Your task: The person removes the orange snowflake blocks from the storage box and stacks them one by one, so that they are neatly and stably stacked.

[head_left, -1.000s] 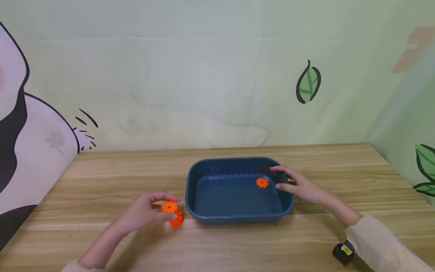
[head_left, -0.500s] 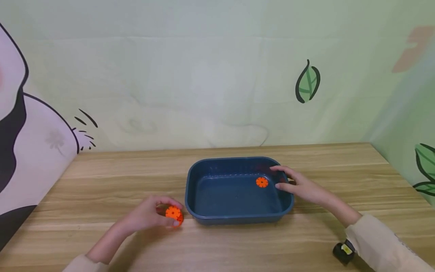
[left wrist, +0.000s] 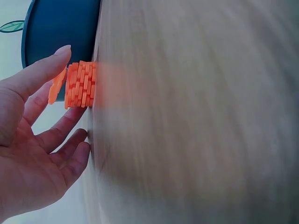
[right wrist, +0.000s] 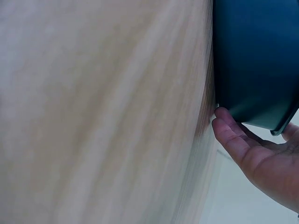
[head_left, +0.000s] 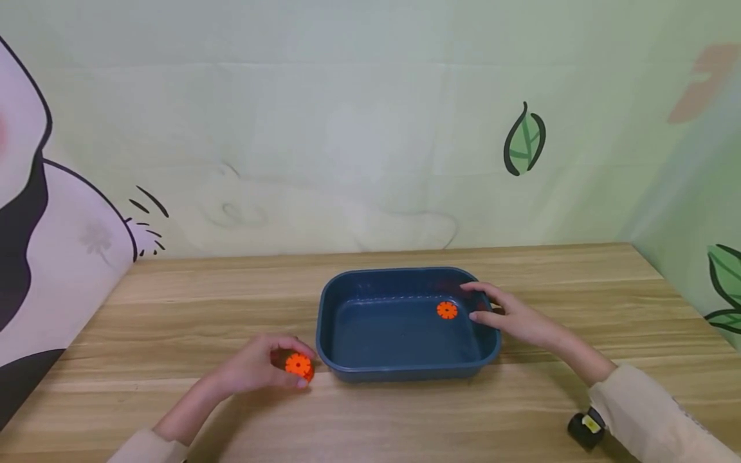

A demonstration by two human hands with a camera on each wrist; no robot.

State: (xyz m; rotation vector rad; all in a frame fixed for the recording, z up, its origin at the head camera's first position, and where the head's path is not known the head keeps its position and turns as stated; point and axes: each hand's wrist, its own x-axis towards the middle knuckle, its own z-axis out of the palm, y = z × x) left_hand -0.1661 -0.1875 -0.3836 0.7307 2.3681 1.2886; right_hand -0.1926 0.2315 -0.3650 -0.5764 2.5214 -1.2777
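Note:
Between thumb and fingers, my left hand (head_left: 251,366) pinches an orange notched plastic disc (left wrist: 57,87). It is tilted just over a stack of several like discs (left wrist: 81,85) on the table. From the head view the held disc hides most of that stack. Right beside them is a dark blue plastic basin (head_left: 405,371). My right hand (head_left: 518,319) holds the basin by its right wall, thumb and a finger over the rim. Other fingers are outside near its base in the right wrist view. One more orange disc (head_left: 447,310) lies flat inside the basin, toward the right.
A wood-grain table (head_left: 220,289) carries everything and meets a printed cloth backdrop (head_left: 347,141) at its far edge. A small black device with a yellow label (head_left: 587,429) is by my right sleeve.
My left hand has brought its disc right and down, from up and left of the stack to over it. My right hand and the basin have stayed put.

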